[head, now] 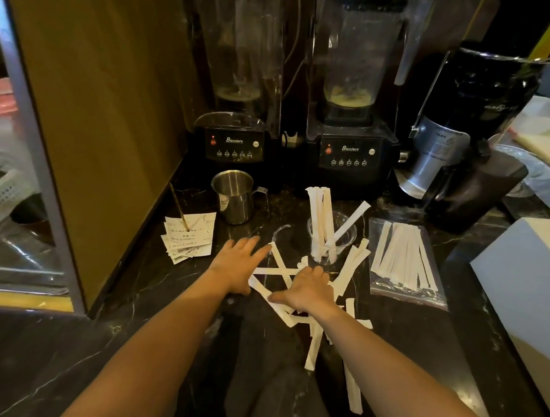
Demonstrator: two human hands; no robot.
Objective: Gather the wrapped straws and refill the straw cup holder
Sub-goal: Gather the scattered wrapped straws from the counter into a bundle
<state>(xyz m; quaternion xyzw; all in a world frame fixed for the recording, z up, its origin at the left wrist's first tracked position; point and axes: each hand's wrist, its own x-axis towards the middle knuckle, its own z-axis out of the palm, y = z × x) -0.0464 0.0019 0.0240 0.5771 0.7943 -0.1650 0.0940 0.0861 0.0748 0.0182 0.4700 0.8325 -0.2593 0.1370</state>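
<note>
Several white paper-wrapped straws (312, 345) lie scattered and crossed on the black marble counter. A clear plastic cup (345, 239) stands behind them with several wrapped straws upright in it. My left hand (238, 263) rests flat on the counter at the pile's left edge, fingers spread, holding nothing. My right hand (308, 288) lies palm down on top of the pile, fingers curled over some straws; whether it grips any is hidden. A clear zip bag (406, 264) holding more wrapped straws lies to the right of the cup.
A steel pitcher (235, 195) stands behind my left hand. Receipts on a spike (189, 236) sit at the left by a wooden panel. Two blenders (235, 143) and a grinder (459, 147) line the back. A white box (529, 276) occupies the right edge.
</note>
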